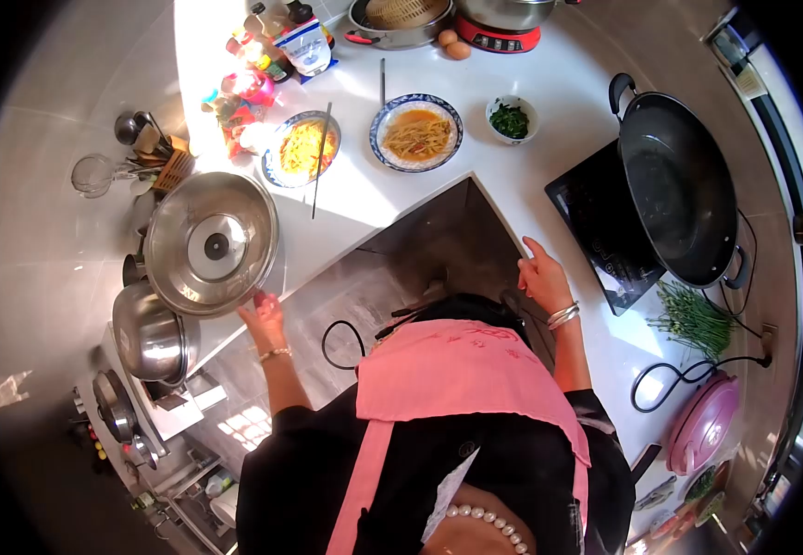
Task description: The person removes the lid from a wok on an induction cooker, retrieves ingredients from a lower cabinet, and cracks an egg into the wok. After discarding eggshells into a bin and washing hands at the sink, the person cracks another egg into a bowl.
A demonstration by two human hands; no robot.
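My left hand (265, 322) is at the lower right rim of a large steel lid (249, 203) with a glass centre and black knob. Its fingers are apart; whether the fingertips touch the rim I cannot tell. Over the counter edge, left of the induction cooktop (596, 227), my right hand (542, 276) has its index finger stretched out and holds nothing. A black two-handled wok (679, 176) rests on the cooktop, with a little liquid inside. Ahead stand a plate of yellowish shreds (304, 148), a plate of brownish strips (417, 136) and a bowl of chopped greens (511, 120).
Chopsticks (322, 162) lie across the left plate. Bottles and seasoning packs (272, 55) crowd the back left. Two eggs (457, 50) sit by a red-based appliance (499, 37). Green stalks (693, 319), a black cord (660, 375) and a pink lidded pot (702, 421) are at right. A steel pot (149, 333) stands left.
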